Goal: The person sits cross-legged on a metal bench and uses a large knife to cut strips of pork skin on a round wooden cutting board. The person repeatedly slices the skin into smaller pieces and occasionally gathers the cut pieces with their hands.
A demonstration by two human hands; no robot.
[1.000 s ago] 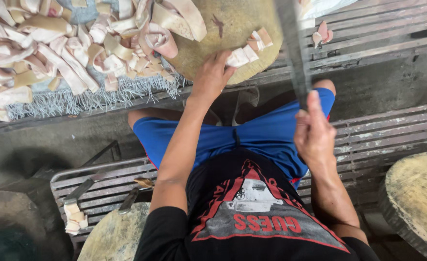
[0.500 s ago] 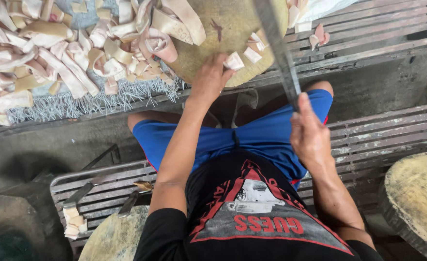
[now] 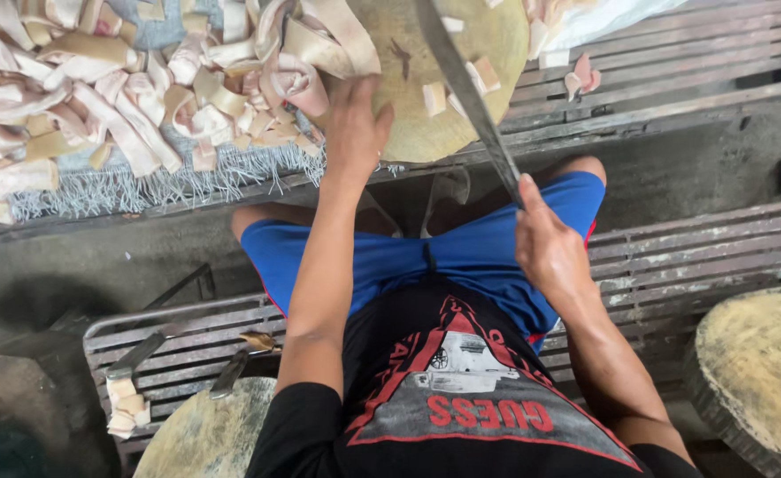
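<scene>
My left hand (image 3: 357, 124) rests on the near edge of a round wooden chopping block (image 3: 426, 124), fingers closed on the end of a pale strip (image 3: 319, 53) that runs over from the heap. My right hand (image 3: 548, 250) is above my blue-shorted thigh, gripping the handle of a long knife (image 3: 465, 93). Its grey blade slants up and left over the block. A few small cut pieces (image 3: 483, 75) lie on the block beside the blade.
A big heap of pale and pinkish strips (image 3: 98, 97) lies on a fringed grey cloth (image 3: 142, 190) at upper left. Slatted metal benches (image 3: 700, 248) run across. Two more round blocks stand at lower right (image 3: 762, 372) and lower left (image 3: 204, 434), with knives (image 3: 147, 350) nearby.
My left hand has shifted left along the block's edge toward the strips. My right hand has swung the knife left, so the blade now lies across the block.
</scene>
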